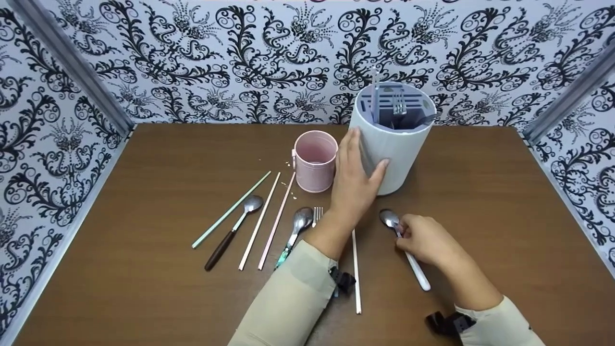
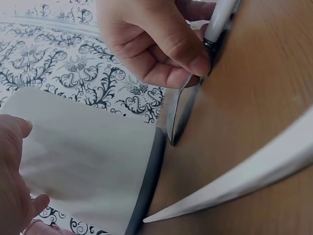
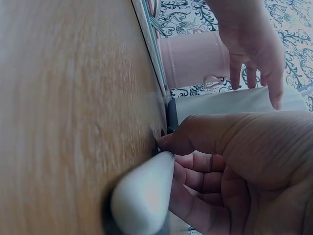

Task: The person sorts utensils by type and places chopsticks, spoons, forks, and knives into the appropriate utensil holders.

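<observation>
My left hand point(image 1: 353, 185) rests against the left side of a tall white utensil holder point(image 1: 401, 154), fingers extended and thumb spread across its front. Inside the holder stand a fork point(image 1: 398, 103) and a pale chopstick point(image 1: 375, 103). To the right, my right hand point(image 1: 427, 240) pinches a spoon point(image 1: 417, 273) with a white handle near its neck, thumb against fingertips. The spoon lies low over the table, bowl toward the holder. In the left wrist view its metal bowl point(image 2: 172, 115) is close to the wood; the right wrist view shows the rounded handle end point(image 3: 144, 196).
A pink cup point(image 1: 314, 175) stands left of the holder. Left of my forearm lie a green chopstick point(image 1: 230, 211), a dark-handled spoon point(image 1: 221, 250), white and pink chopsticks, and a green-handled spoon point(image 1: 301, 218). A fork point(image 1: 317, 215) is partly hidden under my arm. A white chopstick point(image 1: 356, 278) lies between my arms.
</observation>
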A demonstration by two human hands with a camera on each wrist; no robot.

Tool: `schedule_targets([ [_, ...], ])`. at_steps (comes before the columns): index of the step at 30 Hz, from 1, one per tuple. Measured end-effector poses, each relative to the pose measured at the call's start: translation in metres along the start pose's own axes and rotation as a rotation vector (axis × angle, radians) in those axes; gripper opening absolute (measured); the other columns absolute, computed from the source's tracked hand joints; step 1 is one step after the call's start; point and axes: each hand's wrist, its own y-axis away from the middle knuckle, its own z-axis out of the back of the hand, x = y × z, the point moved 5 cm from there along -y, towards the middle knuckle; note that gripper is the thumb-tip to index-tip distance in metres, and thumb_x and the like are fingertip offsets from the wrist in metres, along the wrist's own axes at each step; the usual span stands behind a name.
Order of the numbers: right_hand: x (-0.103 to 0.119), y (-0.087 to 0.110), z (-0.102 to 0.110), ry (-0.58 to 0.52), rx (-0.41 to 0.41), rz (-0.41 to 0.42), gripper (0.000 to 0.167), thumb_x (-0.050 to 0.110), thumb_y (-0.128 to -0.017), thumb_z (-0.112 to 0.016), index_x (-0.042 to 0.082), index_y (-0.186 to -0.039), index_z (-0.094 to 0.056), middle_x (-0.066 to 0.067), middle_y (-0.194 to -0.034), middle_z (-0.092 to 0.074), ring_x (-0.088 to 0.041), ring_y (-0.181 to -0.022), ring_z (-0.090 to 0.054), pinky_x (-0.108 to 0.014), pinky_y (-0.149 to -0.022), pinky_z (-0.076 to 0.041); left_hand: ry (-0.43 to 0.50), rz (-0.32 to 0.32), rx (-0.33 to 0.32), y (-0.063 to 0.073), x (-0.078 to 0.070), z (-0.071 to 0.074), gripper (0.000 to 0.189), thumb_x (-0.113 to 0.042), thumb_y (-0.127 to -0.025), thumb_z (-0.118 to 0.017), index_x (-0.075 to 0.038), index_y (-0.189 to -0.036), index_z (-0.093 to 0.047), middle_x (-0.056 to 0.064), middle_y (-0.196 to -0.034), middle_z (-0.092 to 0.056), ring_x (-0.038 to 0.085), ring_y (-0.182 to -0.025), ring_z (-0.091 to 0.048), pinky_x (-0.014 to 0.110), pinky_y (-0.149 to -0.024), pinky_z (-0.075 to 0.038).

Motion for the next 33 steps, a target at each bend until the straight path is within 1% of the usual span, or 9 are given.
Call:
schedule_targets([
  [5, -0.001, 0.002, -0.001, -0.006, 0.002, -0.009, 0.013, 0.01, -0.085, -0.071, 0.008, -0.092, -0.061, -0.002, -0.08, -0.066, -0.016, -0.068, -0.057, -0.031, -0.061, -0.046, 0.047, -0.08, -0.059, -0.004, -0.004, 0.015, 0.073, -0.029, -0.096, -0.074, 0.004, -0.152, -0.041, 0.022, -0.154, -0.046, 0.03, -0.147, -0.045, 0.032, -0.128, -0.03],
  [9, -0.002, 0.003, -0.002, -0.009, 0.004, -0.005, 0.013, 0.01, -0.084, -0.071, 0.009, -0.092, -0.06, -0.001, -0.08, -0.065, -0.015, -0.068, -0.056, -0.031, -0.061, -0.046, 0.062, -0.135, -0.118, -0.006, -0.001, 0.031, 0.07, -0.023, -0.095, -0.076, 0.008, -0.149, -0.043, 0.027, -0.151, -0.048, 0.035, -0.145, -0.047, 0.036, -0.128, -0.032],
  [11, -0.002, 0.003, -0.003, -0.015, 0.004, -0.003, 0.013, 0.009, -0.084, -0.071, 0.009, -0.091, -0.06, -0.001, -0.078, -0.065, -0.015, -0.067, -0.056, -0.031, -0.06, -0.046, 0.057, -0.146, -0.143, -0.007, 0.003, 0.038, 0.07, -0.022, -0.093, -0.077, 0.008, -0.148, -0.044, 0.027, -0.151, -0.048, 0.036, -0.144, -0.047, 0.037, -0.127, -0.033],
  [15, -0.001, 0.004, -0.001, -0.024, -0.011, 0.007, 0.012, 0.008, -0.084, -0.07, 0.009, -0.091, -0.06, 0.0, -0.077, -0.062, -0.015, -0.067, -0.054, -0.03, -0.06, -0.044, 0.015, -0.137, -0.176, -0.012, 0.015, 0.049, 0.073, -0.024, -0.091, -0.079, 0.007, -0.147, -0.044, 0.026, -0.15, -0.05, 0.035, -0.144, -0.048, 0.037, -0.127, -0.033],
  [19, 0.002, 0.004, 0.002, -0.027, -0.023, 0.019, 0.011, 0.007, -0.083, -0.068, 0.009, -0.091, -0.06, 0.0, -0.076, -0.062, -0.014, -0.066, -0.054, -0.029, -0.06, -0.044, -0.047, -0.077, -0.191, -0.014, 0.032, 0.056, 0.081, -0.031, -0.087, -0.083, 0.005, -0.149, -0.044, 0.023, -0.151, -0.051, 0.034, -0.143, -0.048, 0.041, -0.126, -0.034],
  [23, 0.005, 0.005, 0.003, -0.041, -0.021, 0.018, 0.009, 0.008, -0.084, -0.067, 0.009, -0.092, -0.061, 0.001, -0.077, -0.062, -0.013, -0.066, -0.054, -0.028, -0.059, -0.044, -0.1, 0.056, -0.165, -0.013, 0.05, 0.06, 0.093, -0.041, -0.082, -0.086, 0.0, -0.153, -0.041, 0.017, -0.157, -0.048, 0.033, -0.147, -0.044, 0.048, -0.125, -0.034],
  [26, 0.007, 0.006, 0.005, -0.054, -0.023, 0.021, 0.008, 0.009, -0.086, -0.066, 0.01, -0.093, -0.062, 0.001, -0.078, -0.061, -0.014, -0.066, -0.054, -0.028, -0.06, -0.044, -0.114, 0.154, -0.137, -0.013, 0.062, 0.06, 0.099, -0.046, -0.08, -0.087, -0.004, -0.156, -0.039, 0.016, -0.159, -0.046, 0.032, -0.148, -0.041, 0.05, -0.125, -0.034],
  [29, 0.01, 0.007, 0.008, -0.056, -0.03, 0.038, 0.006, 0.008, -0.087, -0.065, 0.011, -0.093, -0.063, 0.001, -0.078, -0.061, -0.014, -0.067, -0.054, -0.029, -0.06, -0.044, -0.094, 0.211, -0.117, -0.012, 0.073, 0.058, 0.103, -0.048, -0.078, -0.088, -0.005, -0.157, -0.038, 0.017, -0.159, -0.045, 0.033, -0.148, -0.04, 0.049, -0.124, -0.035],
  [33, 0.015, 0.008, 0.01, -0.052, -0.028, 0.08, 0.008, 0.005, -0.087, -0.064, 0.01, -0.094, -0.065, 0.001, -0.08, -0.064, -0.012, -0.066, -0.055, -0.027, -0.059, -0.046, -0.012, 0.258, -0.097, -0.01, 0.083, 0.055, 0.108, -0.043, -0.075, -0.092, -0.003, -0.158, -0.035, 0.019, -0.158, -0.042, 0.035, -0.147, -0.039, 0.05, -0.124, -0.034],
])
